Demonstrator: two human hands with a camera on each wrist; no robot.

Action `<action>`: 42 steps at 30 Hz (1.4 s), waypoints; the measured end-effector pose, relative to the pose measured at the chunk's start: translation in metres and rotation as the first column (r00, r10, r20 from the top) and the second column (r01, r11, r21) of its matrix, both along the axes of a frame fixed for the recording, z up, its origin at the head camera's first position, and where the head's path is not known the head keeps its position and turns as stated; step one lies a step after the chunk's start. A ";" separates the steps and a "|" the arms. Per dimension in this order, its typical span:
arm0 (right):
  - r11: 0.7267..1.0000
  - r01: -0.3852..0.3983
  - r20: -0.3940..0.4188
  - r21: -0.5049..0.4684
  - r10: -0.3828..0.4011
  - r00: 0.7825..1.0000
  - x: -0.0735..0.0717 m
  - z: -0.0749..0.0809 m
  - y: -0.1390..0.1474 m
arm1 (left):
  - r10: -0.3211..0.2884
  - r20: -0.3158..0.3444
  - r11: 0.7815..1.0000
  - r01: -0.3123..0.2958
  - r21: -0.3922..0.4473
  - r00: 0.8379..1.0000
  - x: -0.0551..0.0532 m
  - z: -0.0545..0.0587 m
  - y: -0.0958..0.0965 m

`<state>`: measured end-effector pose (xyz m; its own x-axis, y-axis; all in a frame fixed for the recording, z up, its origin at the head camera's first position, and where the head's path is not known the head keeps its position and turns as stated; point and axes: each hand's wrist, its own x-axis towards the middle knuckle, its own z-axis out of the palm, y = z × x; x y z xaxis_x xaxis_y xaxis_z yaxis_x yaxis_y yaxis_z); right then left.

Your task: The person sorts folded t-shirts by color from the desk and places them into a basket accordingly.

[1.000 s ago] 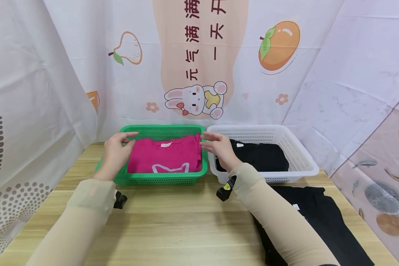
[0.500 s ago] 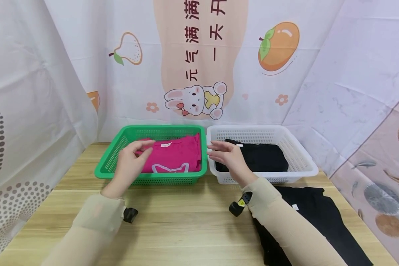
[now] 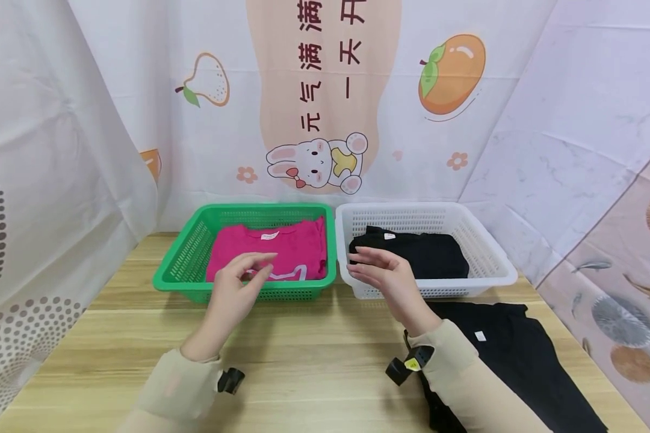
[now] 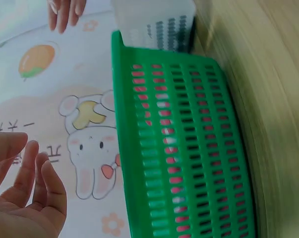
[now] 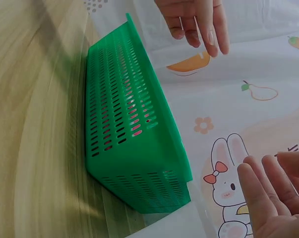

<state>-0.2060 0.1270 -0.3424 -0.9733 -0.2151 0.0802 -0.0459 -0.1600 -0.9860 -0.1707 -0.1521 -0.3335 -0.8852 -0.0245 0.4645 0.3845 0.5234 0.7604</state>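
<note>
While we're hovering left hand [image 3: 233, 293] and right hand [image 3: 396, 285] empty and relaxed, we're likely sitting between folds; the flat black shirt [image 3: 525, 356] is lying at four o'clock, probably needing a two-handed grab.

L hand [image 3: 235, 291] & R hand [image 3: 394, 281] mid-air, well apart, approx. level, fingers [image 3: 253, 259] loosely bent

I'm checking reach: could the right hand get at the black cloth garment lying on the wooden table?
Likely yes: the right hand holds nothing; only its own arm crosses over the black cloth garment.
</note>
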 end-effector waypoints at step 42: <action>0.960 0.140 -0.211 -0.240 -0.193 0.958 0.056 -0.031 0.109 | -0.436 0.266 0.841 0.283 0.461 0.860 0.037 -0.040 0.111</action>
